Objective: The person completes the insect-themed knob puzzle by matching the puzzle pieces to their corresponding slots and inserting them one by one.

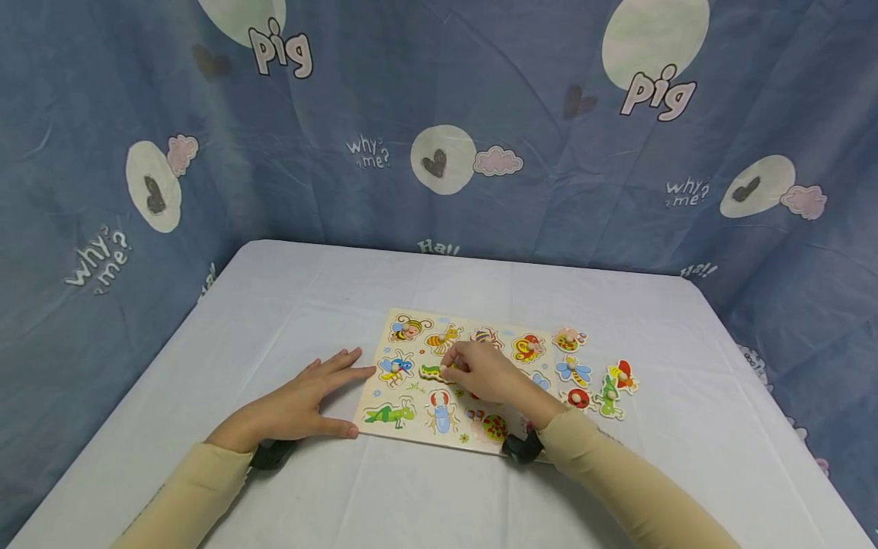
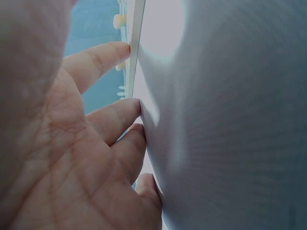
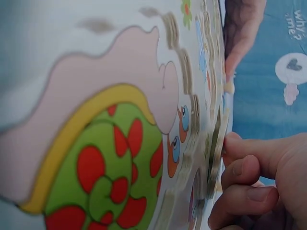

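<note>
Green caterpillar piece [image 1: 430, 372] is pinched by right hand [image 1: 485, 375] at puzzle board [image 1: 420, 421], lower centre of frame; long axis left-right, right end hidden. Board's left edge is touched by left hand [image 1: 298, 404], fingers spread, nothing held. Five loose pieces [image 1: 608, 395] are seen, right of centre. One white-covered table [image 1: 309, 297]; blue printed curtain [image 1: 315, 202] hung behind.

Table [image 1: 309, 297]: covered in white cloth, faint creases noted, far corners rounded. Lying flat on the cloth near the middle is an insect puzzle board [image 1: 421, 389], its left edge met by the left hand [image 1: 295, 404], whose fingertips contact the cloth. To the board's right lie loose pieces: a snail [image 1: 570, 340], a blue-winged insect [image 1: 573, 371], a red ladybird [image 1: 578, 398], a green insect [image 1: 609, 399] and a red-and-yellow piece [image 1: 623, 376], the last two touching.
</note>
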